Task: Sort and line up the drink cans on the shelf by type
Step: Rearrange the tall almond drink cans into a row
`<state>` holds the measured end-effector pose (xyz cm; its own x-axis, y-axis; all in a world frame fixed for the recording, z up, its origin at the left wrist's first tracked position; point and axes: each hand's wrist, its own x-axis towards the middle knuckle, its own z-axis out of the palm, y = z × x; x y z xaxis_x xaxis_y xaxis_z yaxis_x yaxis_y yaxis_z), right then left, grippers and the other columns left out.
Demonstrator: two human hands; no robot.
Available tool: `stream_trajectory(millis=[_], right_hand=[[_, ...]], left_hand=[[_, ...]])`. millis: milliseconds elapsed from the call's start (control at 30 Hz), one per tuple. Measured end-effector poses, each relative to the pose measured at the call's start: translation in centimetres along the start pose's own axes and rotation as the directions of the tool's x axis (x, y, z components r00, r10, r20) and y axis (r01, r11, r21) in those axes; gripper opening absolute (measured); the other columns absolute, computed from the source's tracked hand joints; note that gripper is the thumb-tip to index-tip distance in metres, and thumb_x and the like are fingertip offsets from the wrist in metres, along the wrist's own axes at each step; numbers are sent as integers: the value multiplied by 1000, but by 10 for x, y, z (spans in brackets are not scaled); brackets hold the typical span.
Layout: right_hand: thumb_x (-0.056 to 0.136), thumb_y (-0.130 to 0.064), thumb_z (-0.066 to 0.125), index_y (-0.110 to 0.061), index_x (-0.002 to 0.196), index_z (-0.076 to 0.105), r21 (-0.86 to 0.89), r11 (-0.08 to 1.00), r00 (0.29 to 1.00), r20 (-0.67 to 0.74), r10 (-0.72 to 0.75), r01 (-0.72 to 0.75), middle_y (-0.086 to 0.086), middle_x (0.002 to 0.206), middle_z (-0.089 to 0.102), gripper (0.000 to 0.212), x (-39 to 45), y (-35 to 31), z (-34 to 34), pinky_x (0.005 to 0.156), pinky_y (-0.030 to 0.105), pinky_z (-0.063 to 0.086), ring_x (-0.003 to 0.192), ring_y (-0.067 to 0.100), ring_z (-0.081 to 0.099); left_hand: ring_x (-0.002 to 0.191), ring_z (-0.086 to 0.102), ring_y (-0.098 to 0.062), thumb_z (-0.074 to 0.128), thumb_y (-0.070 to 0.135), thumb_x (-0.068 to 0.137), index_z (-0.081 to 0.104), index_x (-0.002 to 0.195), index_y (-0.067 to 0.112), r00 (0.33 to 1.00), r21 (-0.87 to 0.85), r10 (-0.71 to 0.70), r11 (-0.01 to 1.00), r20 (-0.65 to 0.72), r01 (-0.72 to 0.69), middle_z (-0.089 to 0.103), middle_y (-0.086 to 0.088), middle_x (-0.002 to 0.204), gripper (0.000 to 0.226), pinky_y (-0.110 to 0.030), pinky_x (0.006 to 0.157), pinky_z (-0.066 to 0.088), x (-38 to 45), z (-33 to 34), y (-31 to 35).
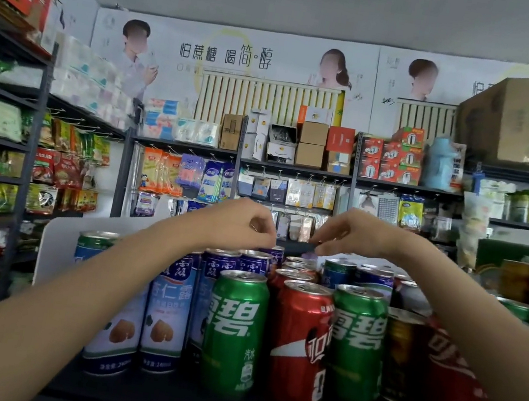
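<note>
Even soft daylight; edges warped (smeared right).

Drink cans stand packed on the shelf, tall cans at the left, shorter ones in the middle and right; both hands hover above the rear rows, a white divider left of the cans

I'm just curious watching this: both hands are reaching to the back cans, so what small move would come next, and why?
Probably the left hand lifts out the purple-topped can at the back, since its fingertips curl just over that can's rim. The front row still mixes a green can with a red cola can, so sorting seems unfinished.
</note>
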<state>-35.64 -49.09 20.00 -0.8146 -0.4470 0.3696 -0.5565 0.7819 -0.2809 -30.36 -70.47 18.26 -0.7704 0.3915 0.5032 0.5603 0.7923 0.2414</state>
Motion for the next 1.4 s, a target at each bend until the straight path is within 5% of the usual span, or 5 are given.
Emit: stream_trajectory(millis=[400, 567, 867, 1167, 1400], right_hand=[[80, -25, 69, -24, 106, 63, -118, 993, 1000, -2, 7, -7, -6, 104, 63, 26, -81, 40, -52, 89, 25, 46, 99, 11, 57], [75, -45, 64, -26, 120, 53, -121, 988, 957, 260, 126, -97, -2, 118, 60, 50, -125, 51, -59, 97, 30, 46, 108, 12, 57], [77, -36, 70, -26, 119, 56, -106, 994, 970, 244, -4, 31, -5, 111, 64, 45, -156, 65, -54, 93, 33, 49, 101, 10, 60], [79, -32, 67, -30, 116, 57, -114, 986, 967, 237, -90, 120, -17, 105, 65, 38, -196, 79, -71, 83, 12, 48, 94, -7, 59], [76, -43, 66, -37, 124, 50, -103, 990, 981, 178, -73, 93, -20, 116, 58, 51, -205, 90, -68, 86, 14, 47, 101, -6, 55]], left_hand=[[96, 60, -6, 61, 28, 87, 65, 97, 17, 988, -38, 129, 991, 83, -126, 65, 7, 102, 15, -20, 84, 46, 23, 28, 68], [99, 59, -4, 62, 37, 84, 62, 101, 19, 961, -39, 171, 985, 216, -166, 62, 10, 105, 25, -21, 89, 48, 29, 49, 96], [107, 56, -10, 62, 41, 83, 58, 110, 21, 944, 116, 72, 987, 321, -115, 58, 4, 119, 34, -34, 96, 47, 45, 78, 126], [113, 52, -21, 56, 44, 87, 46, 130, 8, 922, 290, -52, 955, 383, -67, 53, -6, 128, 57, -33, 96, 44, 65, 112, 148], [114, 52, -23, 66, 41, 79, 45, 131, 9, 857, 399, -194, 917, 477, -15, 51, -6, 130, 64, -29, 86, 43, 71, 119, 166]])
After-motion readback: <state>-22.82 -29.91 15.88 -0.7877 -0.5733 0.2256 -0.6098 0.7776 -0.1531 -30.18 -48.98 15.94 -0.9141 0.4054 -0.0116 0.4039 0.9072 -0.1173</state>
